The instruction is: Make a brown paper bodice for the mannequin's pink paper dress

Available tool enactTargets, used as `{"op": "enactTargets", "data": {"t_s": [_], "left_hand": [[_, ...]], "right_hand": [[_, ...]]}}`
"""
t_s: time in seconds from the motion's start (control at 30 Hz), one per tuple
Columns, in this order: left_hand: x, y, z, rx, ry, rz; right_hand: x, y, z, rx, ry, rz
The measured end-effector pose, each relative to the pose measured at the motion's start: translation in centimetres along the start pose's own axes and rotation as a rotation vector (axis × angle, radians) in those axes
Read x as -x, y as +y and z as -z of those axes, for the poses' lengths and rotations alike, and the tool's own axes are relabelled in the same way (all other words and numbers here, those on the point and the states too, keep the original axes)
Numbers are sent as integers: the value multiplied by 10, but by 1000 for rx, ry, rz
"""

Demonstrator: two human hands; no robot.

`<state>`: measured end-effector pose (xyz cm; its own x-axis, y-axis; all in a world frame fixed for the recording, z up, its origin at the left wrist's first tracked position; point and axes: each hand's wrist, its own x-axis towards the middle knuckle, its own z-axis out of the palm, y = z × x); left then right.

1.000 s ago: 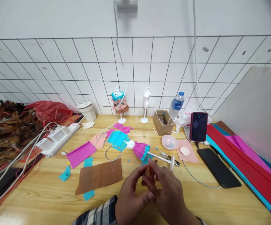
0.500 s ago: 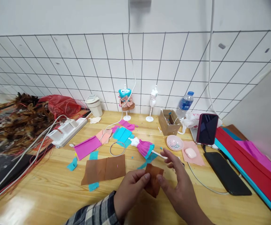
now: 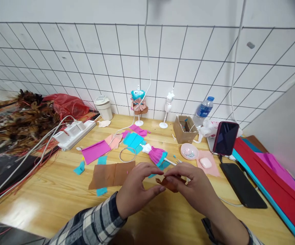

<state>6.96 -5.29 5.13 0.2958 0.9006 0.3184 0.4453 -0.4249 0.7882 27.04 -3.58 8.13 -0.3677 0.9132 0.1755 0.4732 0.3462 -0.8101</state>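
Observation:
A small folded piece of brown crepe paper [image 3: 172, 184] is pinched between the thumb and fingers of my right hand [image 3: 194, 182]. My left hand [image 3: 139, 189] is at the paper's left edge, thumb and fingers apart, the thumb tip close to or touching it. Just beyond my hands lies a small white mannequin in a magenta and turquoise dress [image 3: 155, 154]. A larger brown crepe paper strip [image 3: 106, 176] lies left of my left hand, over a turquoise strip [image 3: 102, 191]. Near it rests a metal ring [image 3: 127, 154].
Behind stand a dressed mannequin [image 3: 138, 102], a bare mannequin [image 3: 169, 103], a cardboard box [image 3: 185, 131] and a water bottle [image 3: 204, 110]. A pink bead dish [image 3: 189, 151], propped phone [image 3: 225, 137] and black power bank [image 3: 243, 185] are right. A power strip [image 3: 73, 134] sits left.
My right hand has closed on the brown crepe paper, which is now tilted flatter and folded. My left thumb and fingers have spread apart. The view has shifted slightly.

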Motion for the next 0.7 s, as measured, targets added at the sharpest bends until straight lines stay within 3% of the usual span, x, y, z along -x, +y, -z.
{"op": "enactTargets", "data": {"t_s": [0.17,0.23,0.4,0.53,0.6,0.7], "left_hand": [[2,8,14,-107,269,26],[4,8,17,-122,238,0],[1,5,8,-99,17,-77],[-1,7,-8,23,-23,73],[0,5,-13,182,0,213],[3,-5,-20,482,93,394]], "right_hand": [[-1,-3,10,21,152,8],[1,-1,11,-2,137,17],[4,-1,7,-25,36,57],[6,-2,0,20,-9,81],[8,3,-3,-33,79,39],[12,13,-14,-283,182,-115]]}}
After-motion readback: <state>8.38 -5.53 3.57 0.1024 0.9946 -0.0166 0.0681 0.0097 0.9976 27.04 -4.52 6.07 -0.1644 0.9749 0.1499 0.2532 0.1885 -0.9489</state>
